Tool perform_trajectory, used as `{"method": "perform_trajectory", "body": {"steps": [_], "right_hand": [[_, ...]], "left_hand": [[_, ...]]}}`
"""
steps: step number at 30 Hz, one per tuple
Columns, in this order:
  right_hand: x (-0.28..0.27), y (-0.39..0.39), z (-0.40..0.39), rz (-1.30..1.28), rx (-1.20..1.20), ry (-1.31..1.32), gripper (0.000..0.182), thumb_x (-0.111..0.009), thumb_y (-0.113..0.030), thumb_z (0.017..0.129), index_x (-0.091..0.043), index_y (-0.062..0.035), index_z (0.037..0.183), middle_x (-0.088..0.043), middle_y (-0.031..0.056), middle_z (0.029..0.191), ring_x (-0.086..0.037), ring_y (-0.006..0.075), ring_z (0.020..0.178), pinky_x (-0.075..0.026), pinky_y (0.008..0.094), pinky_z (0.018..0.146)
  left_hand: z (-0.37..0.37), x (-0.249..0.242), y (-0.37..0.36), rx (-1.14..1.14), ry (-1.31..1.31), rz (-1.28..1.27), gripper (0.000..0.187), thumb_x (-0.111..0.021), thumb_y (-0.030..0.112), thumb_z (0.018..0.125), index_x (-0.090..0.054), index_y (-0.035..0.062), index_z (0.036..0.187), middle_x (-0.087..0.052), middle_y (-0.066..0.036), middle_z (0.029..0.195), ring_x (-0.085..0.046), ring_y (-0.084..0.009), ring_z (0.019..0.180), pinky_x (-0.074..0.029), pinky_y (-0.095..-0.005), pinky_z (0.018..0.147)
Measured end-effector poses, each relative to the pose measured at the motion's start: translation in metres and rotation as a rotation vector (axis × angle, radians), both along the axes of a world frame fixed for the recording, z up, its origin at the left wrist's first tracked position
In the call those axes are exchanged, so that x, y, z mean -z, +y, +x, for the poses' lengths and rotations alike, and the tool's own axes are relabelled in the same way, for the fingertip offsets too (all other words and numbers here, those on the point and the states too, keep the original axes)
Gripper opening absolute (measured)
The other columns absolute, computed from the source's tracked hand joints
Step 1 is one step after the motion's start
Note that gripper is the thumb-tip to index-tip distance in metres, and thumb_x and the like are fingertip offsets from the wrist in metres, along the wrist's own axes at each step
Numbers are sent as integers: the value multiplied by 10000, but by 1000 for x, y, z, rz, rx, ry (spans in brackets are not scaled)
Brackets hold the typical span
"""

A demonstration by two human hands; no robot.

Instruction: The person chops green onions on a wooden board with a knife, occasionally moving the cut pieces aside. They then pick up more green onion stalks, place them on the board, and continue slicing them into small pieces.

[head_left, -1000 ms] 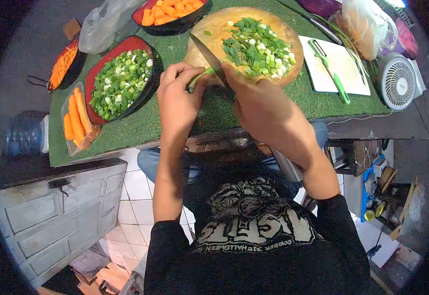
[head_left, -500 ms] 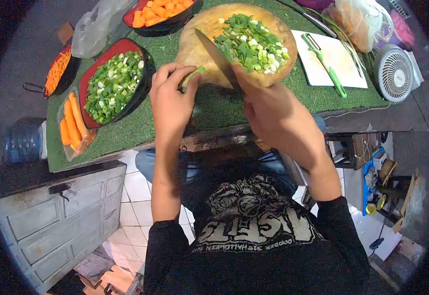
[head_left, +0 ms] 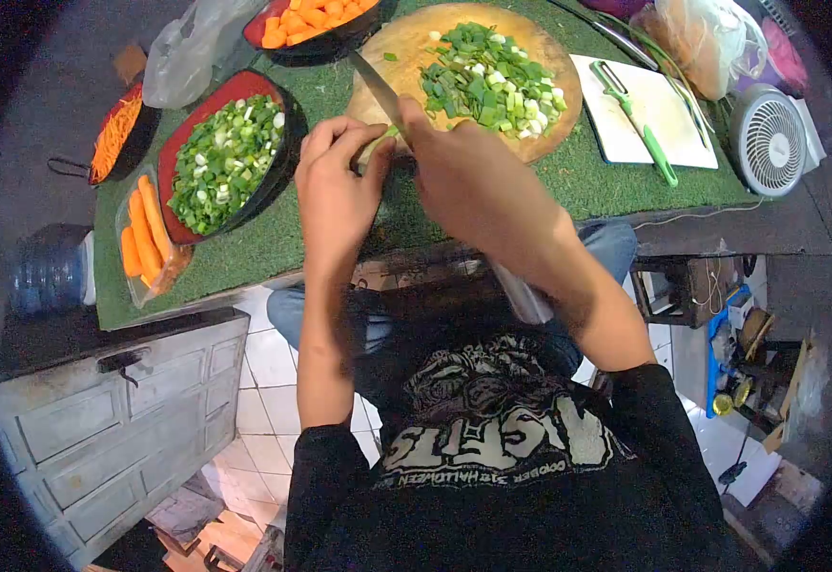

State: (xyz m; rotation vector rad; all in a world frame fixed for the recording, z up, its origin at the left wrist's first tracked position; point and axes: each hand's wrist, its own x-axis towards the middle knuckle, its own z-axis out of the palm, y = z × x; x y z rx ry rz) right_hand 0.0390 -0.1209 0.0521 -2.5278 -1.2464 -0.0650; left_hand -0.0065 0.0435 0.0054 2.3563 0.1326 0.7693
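Observation:
My left hand [head_left: 339,176] pinches a short green stalk [head_left: 374,148] over the near left edge of the round wooden board [head_left: 392,81]. In my right hand [head_left: 463,176] is a knife [head_left: 378,88], its blade angled toward the far left and close beside the stalk. Chopped green onion [head_left: 497,81] is heaped on the board's right half. Left of my hands, a red and black bowl [head_left: 175,153] holds more chopped green onion.
Whole carrots [head_left: 149,229] lie in a clear tray at the left. Bowls of cut carrot [head_left: 316,17] and shredded carrot [head_left: 115,133] stand farther back. At right are a white board [head_left: 659,119] with a green peeler [head_left: 647,138], and a small fan [head_left: 769,143].
My right hand and the knife have moved left, bringing the blade beside the stalk. A small green piece now shows on the board's far left part. The left hand still holds the stalk.

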Motion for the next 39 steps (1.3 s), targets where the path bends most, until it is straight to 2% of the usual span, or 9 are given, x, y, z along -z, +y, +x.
{"method": "perform_trajectory", "body": {"steps": [8,10,14,20,22,25,29,31,39], "right_hand": [[1,-20,-5,141,-3,43,494,-494,-71,896,-387,164,1317,-670,262,757,-691,417,704,-561,486,630],[-10,-20,-5,105,64,178,638,-577,-43,851,-336,48,1434,-657,281,795,-653,468,736,-510,544,693],[-11,-20,-4,207,39,192,624,-566,-53,864,-341,49,1437,-659,271,771,-657,468,727,-510,547,697],[-10,-12,-10,35,-16,158,565,-518,-71,866,-392,151,1369,-668,274,816,-687,412,735,-569,474,671],[7,-9,-8,204,-142,-186,501,-537,-75,868,-453,151,1308,-679,255,815,-708,372,713,-584,452,650],[7,-4,-10,29,-41,-35,453,-559,-75,864,-492,166,1241,-682,251,804,-714,360,697,-587,442,634],[-3,12,-10,81,-16,-102,453,-564,-66,859,-476,174,1233,-682,253,793,-712,368,691,-590,438,637],[-6,12,-9,62,50,100,476,-552,-56,865,-441,179,1264,-683,252,796,-712,368,690,-589,428,635],[-2,-13,-10,90,35,-5,477,-557,-60,863,-453,194,1253,-686,240,780,-713,346,677,-585,414,611]], "left_hand": [[-2,-1,-3,-9,0,5,187,-760,142,825,-738,54,989,-658,-119,1026,-606,-321,995,-486,-397,887],[-2,-1,-3,-10,-6,2,185,-756,148,831,-737,54,989,-658,-120,1029,-607,-320,1003,-487,-396,889],[-3,-3,-2,-8,-27,11,184,-763,140,824,-734,45,979,-669,-125,1030,-623,-324,991,-498,-391,879],[-1,2,1,-9,-42,-4,182,-783,100,793,-745,45,963,-681,-122,1019,-640,-318,975,-507,-388,865],[-2,3,2,-24,-39,-20,174,-784,90,788,-750,46,953,-681,-117,1012,-640,-314,977,-507,-386,867],[-1,4,3,0,-58,-23,158,-781,78,784,-760,49,938,-680,-106,1003,-639,-307,963,-505,-385,860],[-3,2,2,30,-32,-18,154,-777,81,787,-761,49,937,-672,-104,986,-632,-305,937,-498,-383,853],[-2,1,2,29,-52,-11,152,-774,91,793,-761,49,938,-669,-105,980,-629,-305,934,-495,-382,853],[3,-2,-9,-28,-85,104,105,-750,102,813,-747,41,898,-645,-104,893,-605,-313,865,-486,-410,801]]}}
